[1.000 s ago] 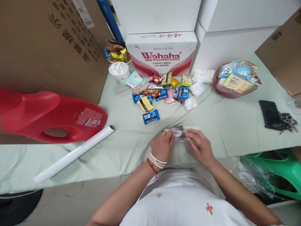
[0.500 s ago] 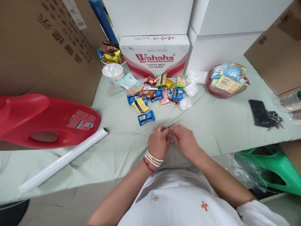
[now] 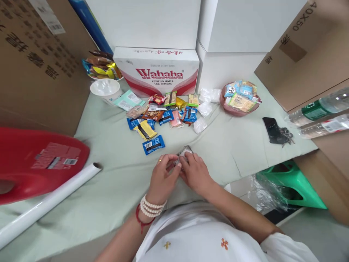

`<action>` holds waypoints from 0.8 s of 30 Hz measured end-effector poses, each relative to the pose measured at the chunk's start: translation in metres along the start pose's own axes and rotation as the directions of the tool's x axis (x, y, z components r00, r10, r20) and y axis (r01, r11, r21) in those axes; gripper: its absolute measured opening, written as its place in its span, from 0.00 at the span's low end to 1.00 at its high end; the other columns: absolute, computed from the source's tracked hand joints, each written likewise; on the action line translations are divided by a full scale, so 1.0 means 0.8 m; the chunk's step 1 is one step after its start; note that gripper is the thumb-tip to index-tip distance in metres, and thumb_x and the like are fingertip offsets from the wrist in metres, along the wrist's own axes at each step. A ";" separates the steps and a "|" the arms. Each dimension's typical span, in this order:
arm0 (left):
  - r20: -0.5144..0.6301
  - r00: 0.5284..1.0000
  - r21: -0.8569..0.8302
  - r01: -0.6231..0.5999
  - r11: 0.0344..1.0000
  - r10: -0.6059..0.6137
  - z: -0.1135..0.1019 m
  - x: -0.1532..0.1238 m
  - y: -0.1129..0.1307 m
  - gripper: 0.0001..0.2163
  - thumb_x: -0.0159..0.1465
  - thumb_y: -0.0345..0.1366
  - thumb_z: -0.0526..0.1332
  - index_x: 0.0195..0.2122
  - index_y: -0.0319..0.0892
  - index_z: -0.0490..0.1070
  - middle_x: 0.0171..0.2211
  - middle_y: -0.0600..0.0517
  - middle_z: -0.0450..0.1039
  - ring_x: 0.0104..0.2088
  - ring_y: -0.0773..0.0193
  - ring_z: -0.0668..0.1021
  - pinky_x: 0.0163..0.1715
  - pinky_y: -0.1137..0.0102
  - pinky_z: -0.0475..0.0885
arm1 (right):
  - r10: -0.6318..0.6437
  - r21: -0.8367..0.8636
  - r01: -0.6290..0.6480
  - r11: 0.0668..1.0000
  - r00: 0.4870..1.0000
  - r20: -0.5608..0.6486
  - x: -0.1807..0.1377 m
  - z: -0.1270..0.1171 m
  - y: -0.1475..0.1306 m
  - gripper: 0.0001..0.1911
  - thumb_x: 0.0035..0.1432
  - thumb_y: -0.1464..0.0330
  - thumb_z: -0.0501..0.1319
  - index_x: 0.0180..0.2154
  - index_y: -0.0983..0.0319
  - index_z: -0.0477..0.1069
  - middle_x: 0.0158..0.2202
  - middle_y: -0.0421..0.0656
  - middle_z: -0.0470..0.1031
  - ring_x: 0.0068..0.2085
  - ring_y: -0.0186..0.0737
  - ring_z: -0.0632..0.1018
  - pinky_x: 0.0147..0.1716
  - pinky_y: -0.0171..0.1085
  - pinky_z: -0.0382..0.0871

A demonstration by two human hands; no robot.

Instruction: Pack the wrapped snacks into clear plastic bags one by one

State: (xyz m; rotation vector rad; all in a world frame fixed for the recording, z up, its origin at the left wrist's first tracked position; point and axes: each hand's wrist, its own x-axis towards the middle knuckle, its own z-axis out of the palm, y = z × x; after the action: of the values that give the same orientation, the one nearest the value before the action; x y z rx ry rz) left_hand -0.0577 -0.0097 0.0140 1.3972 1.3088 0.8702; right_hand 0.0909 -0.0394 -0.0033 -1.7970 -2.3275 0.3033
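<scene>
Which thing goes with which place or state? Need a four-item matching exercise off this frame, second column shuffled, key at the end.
Things
1. Small clear-wrapped packet
2. White tube
3. Pink bowl
4. Flat black object

Places and states
A. Lying on the table beside the red container
B. Lying with a bunch of keys against it
C. At the fingertips of the left hand and right hand
D. Filled with packaged snacks

Pairs: 1-C, 2-A, 3-D, 4-B
</scene>
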 end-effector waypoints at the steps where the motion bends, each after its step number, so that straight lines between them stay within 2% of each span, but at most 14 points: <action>1: 0.001 1.000 -0.006 -0.009 1.000 0.009 -0.003 -0.005 0.001 0.13 0.62 0.44 0.63 0.43 0.43 0.73 0.45 0.47 0.74 0.49 0.57 0.79 0.48 0.62 0.78 | -0.002 -0.004 0.002 1.000 1.000 -0.012 -0.002 0.000 0.007 0.22 0.66 0.68 0.61 0.60 0.63 0.68 0.58 0.57 0.70 0.53 0.57 0.70 0.48 0.53 0.73; 3: -0.027 1.000 0.023 -0.012 1.000 0.013 -0.015 -0.014 -0.005 0.14 0.63 0.46 0.63 0.44 0.43 0.74 0.46 0.46 0.74 0.50 0.57 0.78 0.46 0.64 0.79 | -0.016 0.011 0.016 1.000 0.998 -0.063 -0.007 -0.005 0.027 0.21 0.67 0.73 0.57 0.60 0.62 0.69 0.61 0.56 0.70 0.55 0.56 0.70 0.51 0.53 0.72; 5: -0.077 0.997 0.073 0.016 0.997 -0.010 -0.035 -0.025 -0.021 0.15 0.63 0.47 0.63 0.45 0.43 0.74 0.47 0.46 0.75 0.50 0.57 0.78 0.46 0.65 0.78 | -0.005 0.104 0.020 0.994 0.990 -0.144 -0.015 -0.019 0.059 0.21 0.67 0.75 0.53 0.59 0.61 0.70 0.59 0.54 0.73 0.54 0.53 0.73 0.53 0.53 0.72; 7: -0.127 0.990 0.109 0.071 0.991 -0.057 -0.057 -0.039 -0.046 0.17 0.64 0.49 0.63 0.46 0.43 0.74 0.47 0.46 0.76 0.49 0.56 0.79 0.46 0.64 0.78 | 0.091 0.277 -0.021 0.961 0.967 -0.240 -0.020 -0.045 0.104 0.21 0.67 0.74 0.50 0.57 0.59 0.72 0.53 0.51 0.77 0.50 0.49 0.76 0.52 0.50 0.73; 8: -0.151 0.985 0.125 0.104 0.987 -0.084 -0.067 -0.047 -0.059 0.18 0.63 0.50 0.63 0.46 0.42 0.73 0.46 0.46 0.77 0.48 0.56 0.80 0.46 0.64 0.78 | 0.184 0.376 -0.066 0.924 0.940 -0.287 -0.020 -0.063 0.131 0.19 0.68 0.73 0.50 0.54 0.57 0.73 0.49 0.48 0.79 0.47 0.47 0.78 0.50 0.48 0.74; 9: -0.174 0.979 0.141 0.134 0.981 -0.109 -0.076 -0.055 -0.071 0.18 0.64 0.51 0.62 0.46 0.42 0.73 0.45 0.46 0.78 0.47 0.56 0.80 0.45 0.64 0.78 | 0.313 0.473 -0.136 0.871 0.895 -0.318 -0.017 -0.084 0.161 0.17 0.68 0.71 0.50 0.49 0.56 0.74 0.45 0.46 0.80 0.45 0.45 0.79 0.47 0.46 0.75; 11: -0.217 0.969 0.194 0.161 0.968 -0.118 -0.086 -0.071 -0.090 0.17 0.65 0.51 0.61 0.46 0.42 0.73 0.44 0.46 0.78 0.43 0.58 0.81 0.43 0.64 0.78 | 0.564 0.642 -0.236 0.729 0.739 -0.369 -0.001 -0.125 0.220 0.10 0.66 0.68 0.53 0.42 0.56 0.73 0.36 0.43 0.77 0.35 0.41 0.78 0.37 0.40 0.76; 12: -0.239 0.967 0.233 0.144 0.962 -0.087 -0.086 -0.078 -0.096 0.17 0.66 0.50 0.60 0.46 0.43 0.73 0.44 0.46 0.78 0.42 0.58 0.81 0.42 0.64 0.78 | 0.648 0.706 -0.230 0.669 0.646 -0.404 0.012 -0.141 0.247 0.08 0.64 0.68 0.54 0.40 0.56 0.72 0.33 0.41 0.75 0.31 0.38 0.76 0.32 0.37 0.74; 13: -0.256 0.966 0.279 0.110 0.954 -0.036 -0.084 -0.083 -0.099 0.16 0.66 0.49 0.60 0.46 0.43 0.73 0.43 0.47 0.77 0.42 0.58 0.81 0.41 0.64 0.77 | 0.695 0.743 -0.213 0.634 0.579 -0.427 0.028 -0.154 0.270 0.06 0.63 0.69 0.55 0.37 0.56 0.71 0.31 0.39 0.73 0.28 0.36 0.74 0.30 0.35 0.73; 14: -0.265 0.964 0.328 0.062 0.943 0.029 -0.080 -0.086 -0.099 0.15 0.67 0.48 0.60 0.45 0.43 0.73 0.43 0.47 0.76 0.41 0.59 0.80 0.41 0.64 0.77 | 0.724 0.764 -0.208 0.610 0.537 -0.432 0.045 -0.160 0.287 0.05 0.62 0.69 0.56 0.35 0.57 0.70 0.29 0.38 0.71 0.27 0.34 0.73 0.29 0.34 0.72; 16: -0.244 0.958 0.410 -0.039 0.911 0.151 -0.068 -0.088 -0.094 0.12 0.68 0.45 0.59 0.45 0.43 0.73 0.43 0.47 0.74 0.42 0.59 0.79 0.41 0.64 0.77 | 0.774 0.806 -0.240 0.541 0.517 -0.366 0.078 -0.157 0.303 0.05 0.60 0.70 0.56 0.32 0.58 0.69 0.27 0.37 0.70 0.24 0.31 0.70 0.28 0.32 0.71; 19: -0.165 0.956 0.469 -0.139 0.872 0.241 -0.055 -0.083 -0.084 0.09 0.69 0.41 0.58 0.45 0.44 0.72 0.44 0.47 0.74 0.42 0.59 0.79 0.42 0.64 0.77 | 0.793 0.843 -0.294 0.450 0.565 -0.226 0.101 -0.134 0.301 0.04 0.58 0.72 0.56 0.32 0.60 0.69 0.27 0.38 0.74 0.24 0.30 0.71 0.30 0.32 0.73; 21: -0.119 0.958 0.493 -0.170 0.853 0.260 -0.054 -0.080 -0.083 0.09 0.70 0.40 0.57 0.45 0.44 0.73 0.45 0.47 0.74 0.43 0.59 0.79 0.43 0.64 0.76 | 0.766 0.815 -0.266 0.515 0.571 -0.297 0.084 -0.129 0.306 0.04 0.58 0.71 0.56 0.34 0.59 0.69 0.31 0.40 0.77 0.28 0.32 0.75 0.35 0.36 0.76; 24: -0.083 0.956 0.530 -0.198 0.824 0.283 -0.060 -0.078 -0.091 0.07 0.70 0.38 0.58 0.44 0.45 0.73 0.44 0.48 0.74 0.43 0.59 0.79 0.43 0.65 0.76 | 0.669 0.613 -0.298 0.732 0.480 -0.567 0.016 -0.156 0.341 0.08 0.61 0.66 0.56 0.42 0.56 0.70 0.39 0.45 0.79 0.36 0.40 0.79 0.41 0.43 0.78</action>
State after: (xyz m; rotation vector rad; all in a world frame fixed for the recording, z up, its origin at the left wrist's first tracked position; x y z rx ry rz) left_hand -0.1326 -0.0678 -0.0367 1.9862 1.5876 0.8403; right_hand 0.3749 0.0460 0.0430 -1.8140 -0.9969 0.0779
